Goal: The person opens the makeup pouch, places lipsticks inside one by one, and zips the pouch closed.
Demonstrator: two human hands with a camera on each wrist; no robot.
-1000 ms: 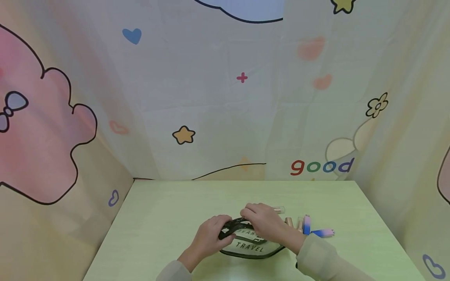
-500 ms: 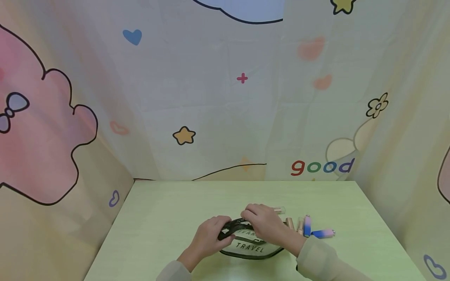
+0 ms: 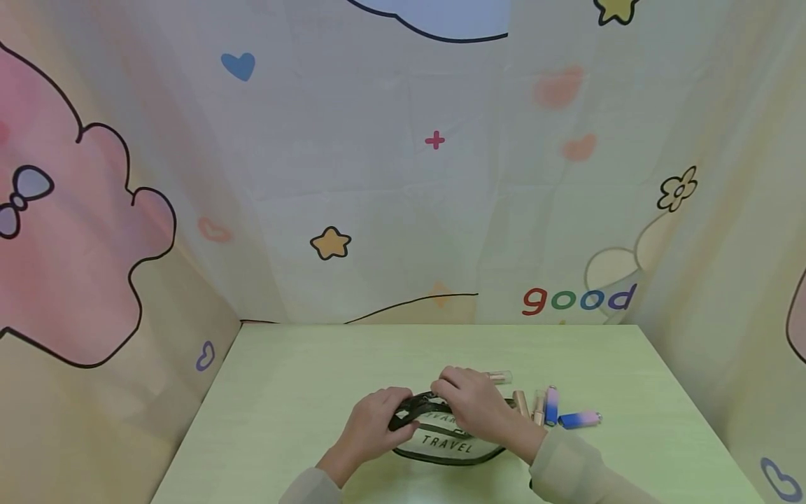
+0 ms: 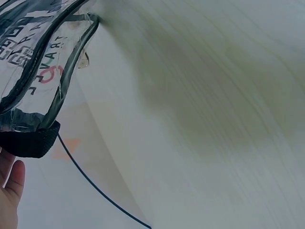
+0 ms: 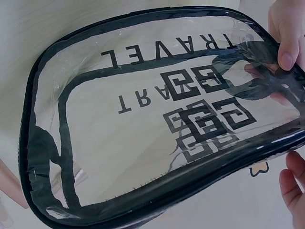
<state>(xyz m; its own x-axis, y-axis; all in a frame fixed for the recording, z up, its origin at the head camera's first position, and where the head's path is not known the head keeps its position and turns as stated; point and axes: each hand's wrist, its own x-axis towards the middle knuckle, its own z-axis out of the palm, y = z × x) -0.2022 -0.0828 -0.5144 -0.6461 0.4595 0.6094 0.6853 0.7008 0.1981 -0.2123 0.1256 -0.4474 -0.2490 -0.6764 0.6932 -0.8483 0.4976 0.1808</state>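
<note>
A clear travel pouch [image 3: 448, 444] with black trim and dark TRAVEL lettering stands on the table in front of me. My left hand [image 3: 368, 427] grips its upper left end, with the thumb on the near side. Along the top edge, near the middle, the curled fingers of my right hand [image 3: 478, 404] hold the black trim; what lies under them is hidden. In the left wrist view, the pouch's end [image 4: 47, 67] shows a black fabric tab [image 4: 31, 143] beside a fingertip. The right wrist view shows the see-through pouch [image 5: 119, 133] close up, with nothing plainly visible inside.
Behind and right of the pouch lie small tubes: a clear-capped one [image 3: 502, 377], rose-gold ones [image 3: 520, 403], and two blue-pink ones, one upright-pointing tube [image 3: 551, 406] and one sideways tube [image 3: 581, 419]. A printed curtain [image 3: 390, 182] borders the pale table [image 3: 290, 392].
</note>
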